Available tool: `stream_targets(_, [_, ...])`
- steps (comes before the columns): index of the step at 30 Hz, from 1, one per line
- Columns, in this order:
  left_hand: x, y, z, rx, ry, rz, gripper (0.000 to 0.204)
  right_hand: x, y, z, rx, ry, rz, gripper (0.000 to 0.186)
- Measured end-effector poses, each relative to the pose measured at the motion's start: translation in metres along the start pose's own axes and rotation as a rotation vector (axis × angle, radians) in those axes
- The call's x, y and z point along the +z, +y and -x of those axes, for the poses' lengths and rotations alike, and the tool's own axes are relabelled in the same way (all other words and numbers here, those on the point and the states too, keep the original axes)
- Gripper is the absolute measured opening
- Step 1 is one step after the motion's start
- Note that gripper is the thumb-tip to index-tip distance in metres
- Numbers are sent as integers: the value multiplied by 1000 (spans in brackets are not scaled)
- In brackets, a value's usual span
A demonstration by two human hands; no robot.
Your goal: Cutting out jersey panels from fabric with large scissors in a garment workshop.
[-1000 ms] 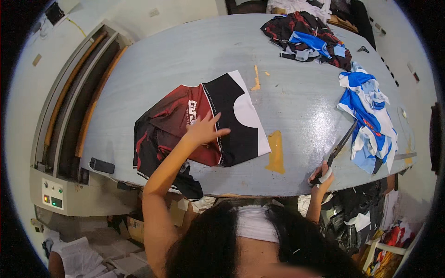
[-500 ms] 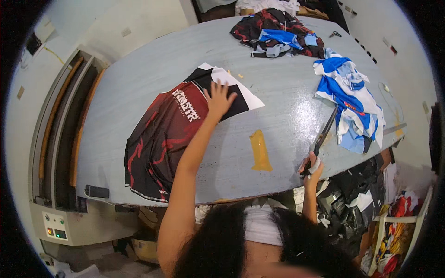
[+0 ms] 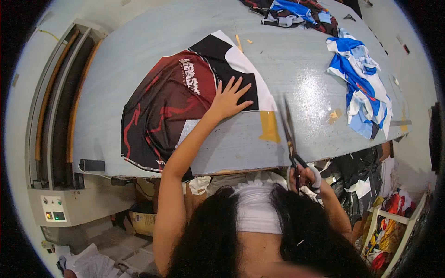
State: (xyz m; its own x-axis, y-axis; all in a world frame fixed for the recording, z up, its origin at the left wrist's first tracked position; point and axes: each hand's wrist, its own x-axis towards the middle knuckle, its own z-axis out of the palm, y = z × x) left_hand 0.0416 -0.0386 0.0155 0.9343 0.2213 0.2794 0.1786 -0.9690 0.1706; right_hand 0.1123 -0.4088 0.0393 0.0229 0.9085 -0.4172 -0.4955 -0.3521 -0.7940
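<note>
A dark red and black printed fabric panel [image 3: 162,102] lies on the grey-blue table [image 3: 153,46], its near edge hanging at the table's front. Along its far right side sits a black fabric piece with a white margin [image 3: 257,83]. Fingers spread, my left hand [image 3: 230,98] presses flat on the black part. My right hand [image 3: 303,178] grips the handles of a pair of large scissors [image 3: 289,134] near the front edge. Their long blades point up and away, right of the white margin, and seem slightly apart. No fabric is between them.
Blue and white fabric pieces [image 3: 361,83] are heaped at the right, and a mixed fabric pile [image 3: 296,18] lies at the back. Yellow tape [image 3: 269,127] sticks to the tabletop. A long machine [image 3: 60,106] stands at the left. Black scraps [image 3: 352,178] fill the space below the right edge.
The panel and black piece have shifted right and swung round under my left hand. My right hand has brought the scissors left and nearer to me, their blades turned more upright.
</note>
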Motion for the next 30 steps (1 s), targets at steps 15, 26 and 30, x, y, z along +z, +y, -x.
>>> stream_targets(15, [19,23,-14,42,25,-23,47,60,-15,-25,221,220,454,51])
stream_targets(26, [21,7,-12,41,82,-19,53,101,-27,-53,242,436,471,58])
stream_targets(30, [21,7,-11,35,98,-16,54,105,-28,-53,252,459,498,58])
